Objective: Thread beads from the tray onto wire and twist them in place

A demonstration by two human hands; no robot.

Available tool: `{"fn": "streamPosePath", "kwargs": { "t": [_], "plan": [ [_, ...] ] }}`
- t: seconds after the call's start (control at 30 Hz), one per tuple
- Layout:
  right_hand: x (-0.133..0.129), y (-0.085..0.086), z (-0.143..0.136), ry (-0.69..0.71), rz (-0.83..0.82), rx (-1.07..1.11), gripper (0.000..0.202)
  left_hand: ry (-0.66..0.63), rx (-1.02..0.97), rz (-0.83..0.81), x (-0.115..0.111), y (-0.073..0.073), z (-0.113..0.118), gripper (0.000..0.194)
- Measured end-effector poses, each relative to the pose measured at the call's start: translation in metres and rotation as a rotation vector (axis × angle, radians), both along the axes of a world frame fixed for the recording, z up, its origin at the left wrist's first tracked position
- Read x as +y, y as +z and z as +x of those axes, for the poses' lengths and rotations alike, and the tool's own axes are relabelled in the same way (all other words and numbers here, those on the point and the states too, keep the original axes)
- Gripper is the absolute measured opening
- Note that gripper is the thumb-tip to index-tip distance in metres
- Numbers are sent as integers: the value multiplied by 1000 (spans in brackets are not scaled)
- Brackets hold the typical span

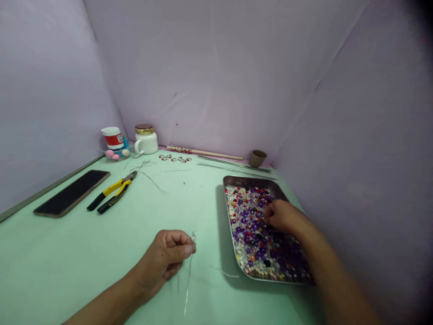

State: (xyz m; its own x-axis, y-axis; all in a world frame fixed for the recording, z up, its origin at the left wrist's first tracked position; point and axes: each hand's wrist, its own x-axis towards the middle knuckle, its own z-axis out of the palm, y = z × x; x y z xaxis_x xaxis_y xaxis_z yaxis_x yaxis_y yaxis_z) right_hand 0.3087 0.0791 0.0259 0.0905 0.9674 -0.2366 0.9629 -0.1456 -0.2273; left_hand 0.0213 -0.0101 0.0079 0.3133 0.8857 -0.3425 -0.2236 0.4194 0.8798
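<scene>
My left hand [172,253] is closed at the front middle, with thumb and forefinger pinching a small beaded wire piece [193,238]. Thin wire ends hang down below those fingers. On the right, my right hand [279,216] reaches into a metal tray [233,246] full of mixed beads [245,221], mostly purple and clear with some red and black. Its fingers are bent together among the beads, and whatever they may hold is hidden. A loose wire [225,273] lies between my left hand and the tray.
Black-yellow pliers [115,192] and a phone [72,193] lie left. Behind are a lidded white mug [147,142], a red-white tub [113,138], a beaded stick [216,154], red-beaded wire pieces [175,158], grey wires [233,168] and a brown cup [257,158].
</scene>
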Motion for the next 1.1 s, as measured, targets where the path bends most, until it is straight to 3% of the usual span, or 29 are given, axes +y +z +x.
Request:
{"fn": "streamPosePath", "kwargs": {
  "t": [0.33,0.73,0.9,1.1],
  "plan": [
    [-2,5,4,-25,4,-123,15,-43,103,-47,3,-5,-2,22],
    [-3,8,6,9,-24,-71,15,-61,134,-29,2,-6,-4,20],
    [-13,23,11,64,-75,-6,18,-69,137,-25,3,-9,-5,21],
    [-25,42,-1,232,-204,103,20,-21,146,-45,4,-7,-3,21]
  ]
}}
